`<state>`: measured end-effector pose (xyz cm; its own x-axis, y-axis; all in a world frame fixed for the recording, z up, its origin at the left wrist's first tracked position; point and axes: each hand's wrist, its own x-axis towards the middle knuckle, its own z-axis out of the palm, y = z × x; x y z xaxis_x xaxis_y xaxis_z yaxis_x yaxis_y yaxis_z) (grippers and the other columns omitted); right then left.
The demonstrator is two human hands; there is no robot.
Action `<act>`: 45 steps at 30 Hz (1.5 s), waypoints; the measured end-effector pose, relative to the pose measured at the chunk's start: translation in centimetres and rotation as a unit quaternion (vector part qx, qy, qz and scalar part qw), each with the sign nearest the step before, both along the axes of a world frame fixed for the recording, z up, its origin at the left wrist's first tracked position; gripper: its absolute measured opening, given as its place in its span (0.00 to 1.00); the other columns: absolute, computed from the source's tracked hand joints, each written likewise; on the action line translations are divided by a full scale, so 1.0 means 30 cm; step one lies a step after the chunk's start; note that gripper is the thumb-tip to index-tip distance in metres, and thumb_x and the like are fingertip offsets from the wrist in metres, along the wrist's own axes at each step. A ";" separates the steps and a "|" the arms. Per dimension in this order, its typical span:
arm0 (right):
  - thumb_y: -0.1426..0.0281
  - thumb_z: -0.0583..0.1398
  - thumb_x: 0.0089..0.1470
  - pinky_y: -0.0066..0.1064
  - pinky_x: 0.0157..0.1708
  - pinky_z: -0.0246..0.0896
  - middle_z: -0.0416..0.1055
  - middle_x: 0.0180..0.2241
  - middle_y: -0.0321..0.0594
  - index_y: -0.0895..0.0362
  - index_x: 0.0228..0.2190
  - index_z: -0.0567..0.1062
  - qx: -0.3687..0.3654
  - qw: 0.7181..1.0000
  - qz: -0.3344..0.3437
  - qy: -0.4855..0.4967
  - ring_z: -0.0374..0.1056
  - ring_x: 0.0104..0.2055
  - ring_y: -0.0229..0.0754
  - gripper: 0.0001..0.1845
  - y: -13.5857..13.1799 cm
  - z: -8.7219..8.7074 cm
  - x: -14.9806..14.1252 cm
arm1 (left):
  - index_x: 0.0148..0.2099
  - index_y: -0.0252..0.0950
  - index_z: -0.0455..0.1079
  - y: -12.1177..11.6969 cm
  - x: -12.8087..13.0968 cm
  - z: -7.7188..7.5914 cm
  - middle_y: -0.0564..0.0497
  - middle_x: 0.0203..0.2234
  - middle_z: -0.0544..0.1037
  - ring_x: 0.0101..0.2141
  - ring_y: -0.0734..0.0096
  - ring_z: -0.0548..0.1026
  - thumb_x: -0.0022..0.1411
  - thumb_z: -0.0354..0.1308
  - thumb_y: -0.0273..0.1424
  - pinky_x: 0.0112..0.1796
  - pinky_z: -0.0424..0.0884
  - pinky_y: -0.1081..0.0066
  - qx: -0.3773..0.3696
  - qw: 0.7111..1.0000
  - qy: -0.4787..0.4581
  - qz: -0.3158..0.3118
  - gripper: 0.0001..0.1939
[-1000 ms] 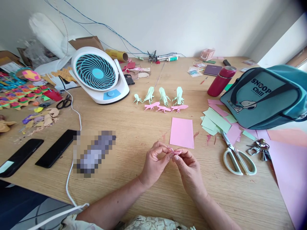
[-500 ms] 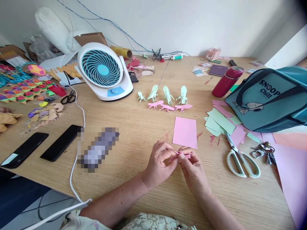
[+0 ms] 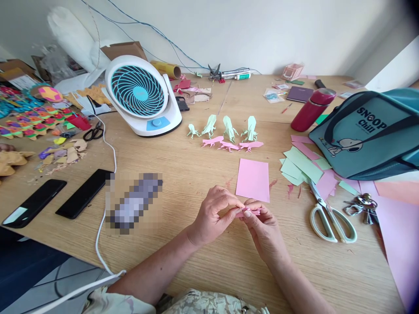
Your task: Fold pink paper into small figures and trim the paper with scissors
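Note:
A small folded piece of pink paper [image 3: 242,213] is pinched between both hands above the table, its shape mostly covered by fingers. My left hand [image 3: 218,213] grips its left end between thumb and forefinger. My right hand [image 3: 266,229] holds the other end, the thumb pressed on top. Just beyond lies a flat sheet of pink paper [image 3: 252,178]. Farther back stand several green origami figures [image 3: 229,128] that look like frogs or insects, with pink origami figures [image 3: 229,145] of a similar kind in front of them.
To the right are white-handled scissors [image 3: 332,220], keys [image 3: 362,205], green paper strips [image 3: 303,163], a red flask [image 3: 312,111] and a teal bag [image 3: 366,135]. On the left, a white fan [image 3: 140,93], two black phones [image 3: 85,194] and a white cable [image 3: 98,235] lie about.
My left hand has shifted slightly up and left, its fingers lifted and more arched over the pink paper. My right hand keeps its pinch. The view has moved a little.

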<state>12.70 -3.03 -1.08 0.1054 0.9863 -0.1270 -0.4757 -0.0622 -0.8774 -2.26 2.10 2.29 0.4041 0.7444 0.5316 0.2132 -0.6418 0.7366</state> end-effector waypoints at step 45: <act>0.78 0.62 0.57 0.35 0.34 0.58 0.68 0.31 0.36 0.50 0.34 0.77 0.211 0.903 -0.052 -0.372 0.63 0.34 0.40 0.09 -0.018 0.020 0.019 | 0.25 0.34 0.66 0.018 -0.007 0.025 0.56 0.22 0.70 0.28 0.76 0.67 0.55 0.56 0.19 0.33 0.64 0.75 -0.203 0.978 0.030 -0.028 0.08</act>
<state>13.27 -3.57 -0.46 0.1022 0.9100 0.4017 0.2704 0.3632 -0.8916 -2.46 2.63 3.04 0.4724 0.8648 0.1704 0.2372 -0.3109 0.9204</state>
